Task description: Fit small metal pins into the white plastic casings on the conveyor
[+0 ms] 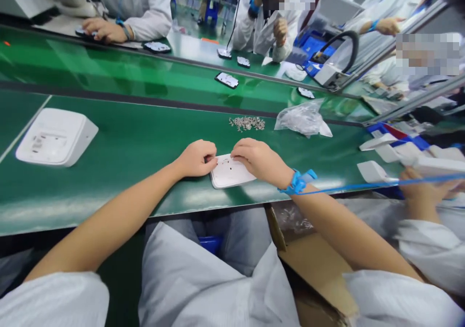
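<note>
A white plastic housing (232,173) with small dark holes lies on the green table near its front edge. My left hand (198,158) is at the housing's left upper corner, its fingers curled and pinched together; what they hold, if anything, is too small to name. My right hand (259,160), with a blue strap at the wrist, reaches over the housing's right part, fingertips pressed together on its top face; anything between them is hidden. Just beyond the hands sits a pile of small metal parts (247,123). A clear plastic bag (303,118) lies to its right.
A larger white housing (54,137) stands on the table at the left. Behind the table, a green conveyor (156,82) carries dark-edged parts. At the right, a person's hands are among white housings (410,152). An open cardboard box (319,269) is below the table edge.
</note>
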The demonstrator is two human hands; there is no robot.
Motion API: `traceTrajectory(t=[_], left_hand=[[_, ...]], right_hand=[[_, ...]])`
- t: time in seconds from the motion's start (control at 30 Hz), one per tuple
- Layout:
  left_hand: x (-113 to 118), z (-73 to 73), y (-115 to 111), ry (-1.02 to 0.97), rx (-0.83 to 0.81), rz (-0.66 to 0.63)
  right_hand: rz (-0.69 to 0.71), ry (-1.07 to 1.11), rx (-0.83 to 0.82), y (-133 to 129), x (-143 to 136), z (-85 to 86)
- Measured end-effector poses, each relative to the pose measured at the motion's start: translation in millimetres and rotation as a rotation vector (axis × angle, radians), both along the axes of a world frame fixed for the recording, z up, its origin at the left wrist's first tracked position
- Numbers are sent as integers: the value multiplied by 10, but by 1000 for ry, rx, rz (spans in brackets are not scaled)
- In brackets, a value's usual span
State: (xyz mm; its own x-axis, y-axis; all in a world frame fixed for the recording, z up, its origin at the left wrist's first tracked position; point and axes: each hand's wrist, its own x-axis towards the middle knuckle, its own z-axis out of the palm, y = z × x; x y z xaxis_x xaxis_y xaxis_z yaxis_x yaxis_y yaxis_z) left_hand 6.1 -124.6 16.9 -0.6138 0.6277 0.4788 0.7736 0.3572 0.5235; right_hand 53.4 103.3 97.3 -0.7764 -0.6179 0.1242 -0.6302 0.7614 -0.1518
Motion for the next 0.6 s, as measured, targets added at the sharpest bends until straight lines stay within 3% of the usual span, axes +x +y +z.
traceTrajectory(t=[0.1,0.23,0.6], left_hand=[[5,-8,26,-56,-73,-95],[14,13,51,-163,-61,-106],[-14,18,83,-188,-19,-124]], right_hand=[[0,21,58,-81,-34,-127],[17,-7,41,-84,-81,-252],[94,77,125,-81,-63,-288]])
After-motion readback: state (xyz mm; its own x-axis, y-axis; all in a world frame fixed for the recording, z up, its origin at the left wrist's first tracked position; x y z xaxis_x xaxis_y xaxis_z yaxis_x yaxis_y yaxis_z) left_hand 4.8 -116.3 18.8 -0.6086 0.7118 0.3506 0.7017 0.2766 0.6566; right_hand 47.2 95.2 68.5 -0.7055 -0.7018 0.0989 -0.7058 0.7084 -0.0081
